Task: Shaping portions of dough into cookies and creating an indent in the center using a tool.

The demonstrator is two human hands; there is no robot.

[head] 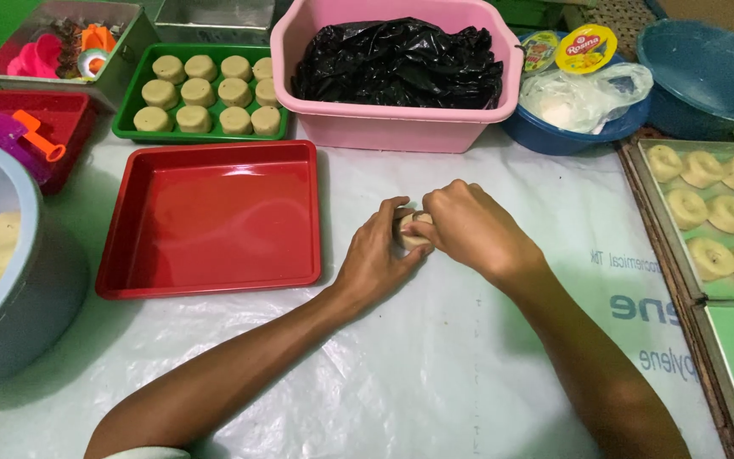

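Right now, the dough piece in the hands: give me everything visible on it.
The dough piece is a small pale beige lump, soft-looking and matte, mostly hidden. The left hand cups it from the left and below; the right hand covers its right side and top, fingers pressed on it. Only a rounded patch shows between them. It sits low over the white plastic sheet, right of the empty red tray. Whether it touches the sheet cannot be told.

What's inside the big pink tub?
The pink tub holds a crumpled black plastic bag that fills it almost to the rim. Whatever lies in or under the bag is covered, so it cannot be seen.
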